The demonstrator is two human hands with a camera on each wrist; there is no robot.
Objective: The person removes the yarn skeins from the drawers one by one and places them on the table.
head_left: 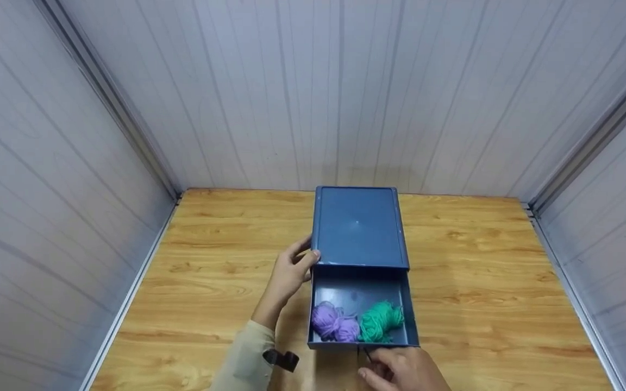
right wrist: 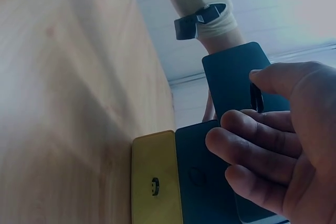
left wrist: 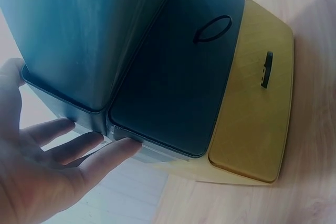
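Note:
A blue drawer cabinet [head_left: 359, 225] stands on the wooden table with its top drawer [head_left: 335, 290] pulled out toward me. Inside, near the drawer's front, lie a purple yarn bundle [head_left: 336, 322] and a green yarn bundle [head_left: 381, 321]. My left hand [head_left: 290, 271] rests against the cabinet's left side, thumb at the top front corner, the other fingers fairly straight along the side. In front of the drawer, my right hand [head_left: 408, 368] pinches its black loop handle [right wrist: 256, 97] between thumb and forefinger, the other fingers loosely bent.
Below the open drawer are a dark blue drawer [left wrist: 173, 77] with a black loop and a yellow drawer [left wrist: 252, 98] with a black handle, both closed. Pale panel walls [head_left: 269, 98] enclose the wooden table [head_left: 481, 271] at the back and both sides.

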